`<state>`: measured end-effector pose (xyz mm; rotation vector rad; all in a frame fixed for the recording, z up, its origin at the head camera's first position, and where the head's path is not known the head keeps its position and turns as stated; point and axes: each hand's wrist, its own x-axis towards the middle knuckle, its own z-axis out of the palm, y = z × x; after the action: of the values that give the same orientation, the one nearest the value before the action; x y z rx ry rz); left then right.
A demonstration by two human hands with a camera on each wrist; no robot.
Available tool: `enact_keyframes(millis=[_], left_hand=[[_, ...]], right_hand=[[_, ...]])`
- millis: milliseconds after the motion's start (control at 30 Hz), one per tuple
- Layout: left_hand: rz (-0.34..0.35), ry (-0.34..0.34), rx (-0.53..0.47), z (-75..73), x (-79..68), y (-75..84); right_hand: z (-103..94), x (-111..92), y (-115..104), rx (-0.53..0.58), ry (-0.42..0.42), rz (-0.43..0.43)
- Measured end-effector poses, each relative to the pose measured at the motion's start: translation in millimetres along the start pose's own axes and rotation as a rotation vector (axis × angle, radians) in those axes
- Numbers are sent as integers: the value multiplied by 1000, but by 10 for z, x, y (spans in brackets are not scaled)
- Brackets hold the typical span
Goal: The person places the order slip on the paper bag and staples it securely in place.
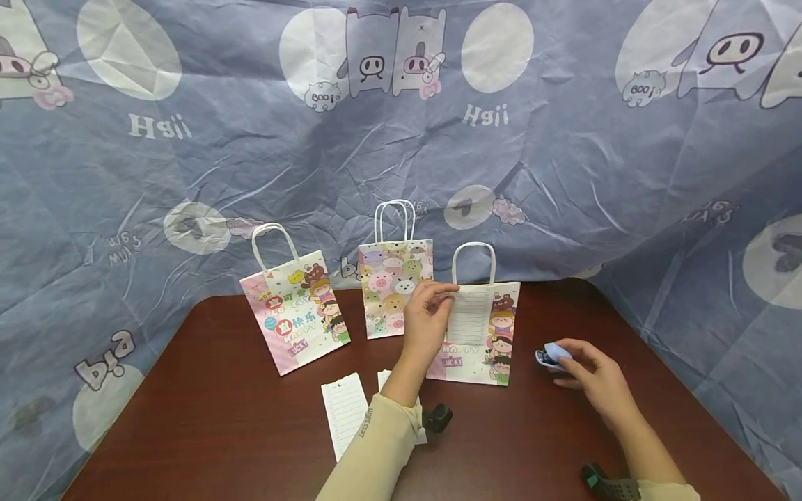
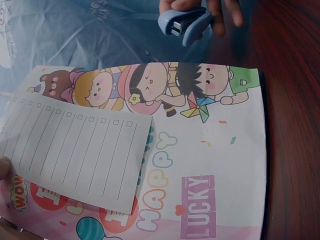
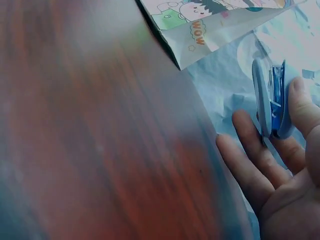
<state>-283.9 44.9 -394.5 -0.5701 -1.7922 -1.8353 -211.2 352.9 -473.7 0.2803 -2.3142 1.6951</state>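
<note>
Slip and stapler at a paper bag. The left hand (image 1: 429,316) pinches a lined slip (image 1: 468,316) near its upper corner, flat against the front of the paper bag (image 1: 479,372), just below the handle. The right hand (image 1: 592,376) holds a blue stapler (image 1: 554,353) between thumb and fingers, well apart from the bag, its two arms parted. Two loose slips (image 1: 346,410) lie on the desk (image 1: 188,431), one partly hidden by the left forearm.

Likely faults: the slip's lower edge appears unsupported, so a loosened pinch could let it slide or turn askew. The bag seems light—a sideways push at its rim could tip it. Whether the left fingertips also grip that rim cannot be made out; if they do, a staple driven there could catch them.
</note>
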Motion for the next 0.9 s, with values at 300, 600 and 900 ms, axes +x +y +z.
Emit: enact_keyframes(millis=[300, 600, 900], left_hand=[[6, -6, 18, -10, 3, 6], [8, -1, 17, -2, -2, 7], [11, 8, 8, 11, -17, 9]], right_hand=[[58, 29, -119, 83, -92, 18], [113, 56, -249, 267, -88, -44], [145, 105, -377, 393, -63, -152]])
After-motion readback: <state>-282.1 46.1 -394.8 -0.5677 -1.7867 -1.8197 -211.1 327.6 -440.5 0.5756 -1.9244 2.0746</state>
